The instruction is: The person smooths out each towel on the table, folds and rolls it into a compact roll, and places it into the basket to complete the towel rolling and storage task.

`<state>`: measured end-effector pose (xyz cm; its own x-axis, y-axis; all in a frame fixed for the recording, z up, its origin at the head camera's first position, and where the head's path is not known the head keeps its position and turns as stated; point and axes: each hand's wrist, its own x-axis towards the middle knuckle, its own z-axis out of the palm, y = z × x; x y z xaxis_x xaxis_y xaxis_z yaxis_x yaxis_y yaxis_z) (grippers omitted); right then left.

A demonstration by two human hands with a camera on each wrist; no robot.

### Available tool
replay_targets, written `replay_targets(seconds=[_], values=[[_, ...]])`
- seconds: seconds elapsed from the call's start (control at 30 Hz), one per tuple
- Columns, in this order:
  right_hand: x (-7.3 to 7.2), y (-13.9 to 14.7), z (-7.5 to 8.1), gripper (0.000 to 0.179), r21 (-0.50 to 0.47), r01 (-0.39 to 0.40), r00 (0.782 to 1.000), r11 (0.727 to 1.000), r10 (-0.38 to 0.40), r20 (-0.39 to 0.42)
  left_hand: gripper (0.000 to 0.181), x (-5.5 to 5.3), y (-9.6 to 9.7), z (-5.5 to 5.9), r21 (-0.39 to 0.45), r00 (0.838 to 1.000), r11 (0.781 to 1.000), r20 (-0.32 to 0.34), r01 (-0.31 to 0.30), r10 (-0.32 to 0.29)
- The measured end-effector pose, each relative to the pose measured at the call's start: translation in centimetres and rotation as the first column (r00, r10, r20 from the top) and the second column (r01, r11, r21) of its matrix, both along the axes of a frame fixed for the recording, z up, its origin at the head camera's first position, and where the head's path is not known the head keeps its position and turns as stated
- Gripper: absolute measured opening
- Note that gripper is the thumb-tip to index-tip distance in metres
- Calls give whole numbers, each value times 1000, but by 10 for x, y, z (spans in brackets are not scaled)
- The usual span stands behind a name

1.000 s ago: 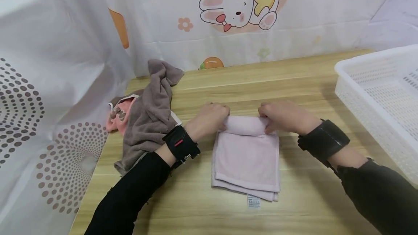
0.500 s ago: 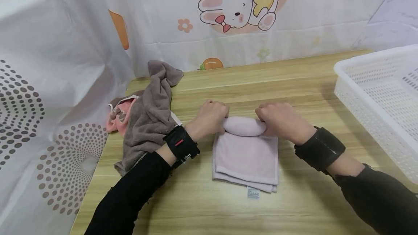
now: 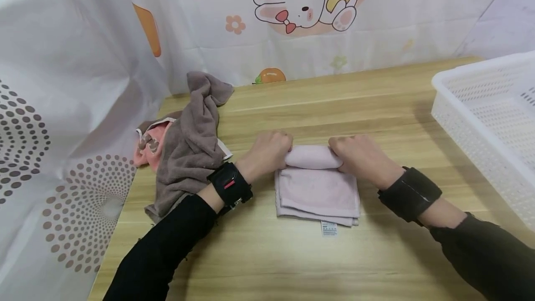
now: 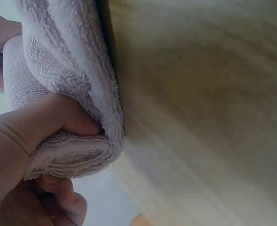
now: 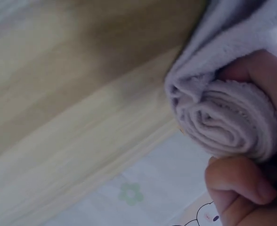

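Note:
A pale pink towel lies on the table, its far end rolled into a thick roll and its near part flat, folded in layers. My left hand grips the roll's left end; in the left wrist view the thumb is tucked at the inner side of the roll and fingers curl beneath. My right hand holds the right end. In the right wrist view the roll's spiral end shows between thumb and fingers. A white care label sticks out from the towel's near edge.
A crumpled brown towel with a pink patch lies at the left, close to my left forearm. A white plastic basket stands at the right. A printed curtain borders the wooden table at the back and left.
Both hands have rolled the towel further toward the near side. The flat part has become shorter, and its near edge and label have shifted away from me.

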<state>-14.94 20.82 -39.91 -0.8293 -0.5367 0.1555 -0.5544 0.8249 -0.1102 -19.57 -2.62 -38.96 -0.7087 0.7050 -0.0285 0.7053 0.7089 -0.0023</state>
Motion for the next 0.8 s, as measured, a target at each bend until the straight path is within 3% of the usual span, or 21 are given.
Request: replay_targets(seconds=[0.1, 0.2, 0.27, 0.47, 0.53, 0.63, 0.73, 0.8], values=[[2, 3, -5, 32, -27, -23, 999, 999, 22, -37, 9, 10, 1, 0, -15, 990, 999, -131, 50, -52], [5, 6, -12, 32, -73, -34, 997, 997, 29, -74, 18, 18, 3, -1, -26, 965, 997, -252, 71, -75], [6, 7, -16, 32, -93, -39, 994, 995, 29, -107, 22, 21, 5, -2, -34, 951, 998, -302, 56, -64], [16, 6, -22, 24, -62, -126, 962, 990, 107, -252, 23, 31, 9, -10, -131, 889, 991, -450, 30, -86], [20, 6, -20, 25, -47, -141, 961, 989, 125, -247, 24, 35, 9, -10, -156, 881, 987, -463, 29, -99], [24, 7, -13, 30, -34, -133, 981, 991, 126, -148, 24, 40, 8, -3, -185, 894, 982, -435, 28, -108], [27, 11, -2, 30, -67, -118, 992, 991, 120, 26, 20, 47, 6, 10, -211, 937, 976, -327, 57, -125], [28, 14, 4, 24, -117, -109, 982, 987, 125, 141, 18, 52, 5, 20, -216, 962, 973, -238, 80, -132]])
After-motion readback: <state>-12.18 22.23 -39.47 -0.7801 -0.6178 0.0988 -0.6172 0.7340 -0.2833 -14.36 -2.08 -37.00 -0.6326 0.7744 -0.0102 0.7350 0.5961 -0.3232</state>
